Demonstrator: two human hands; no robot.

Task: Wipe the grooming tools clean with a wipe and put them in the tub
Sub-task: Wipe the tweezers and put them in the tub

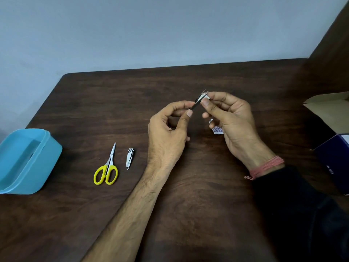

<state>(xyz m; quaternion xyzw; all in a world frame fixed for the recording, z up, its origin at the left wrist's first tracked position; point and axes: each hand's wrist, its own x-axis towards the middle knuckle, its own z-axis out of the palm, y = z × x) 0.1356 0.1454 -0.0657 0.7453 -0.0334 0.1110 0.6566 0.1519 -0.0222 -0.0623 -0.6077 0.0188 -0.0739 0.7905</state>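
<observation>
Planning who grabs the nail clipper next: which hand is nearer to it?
Left. The left hand holds the thin tool just right of the nail clipper; the right hand, wiping with the wipe, is farther right.

Above the dark wooden worktop (188,186), the left hand (168,133) pinches a thin metal tool (196,104) while the right hand (232,120) presses a small white wipe (204,96) around its tip. Left of the hands lie a nail clipper (130,158) and yellow-handled scissors (106,168), then a blue tub (24,161) at the worktop's edge.

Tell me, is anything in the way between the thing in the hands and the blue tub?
The scissors and nail clipper lie on the table between the thin metal tool and the tub. Lifted over them, the tool has a free path.
</observation>
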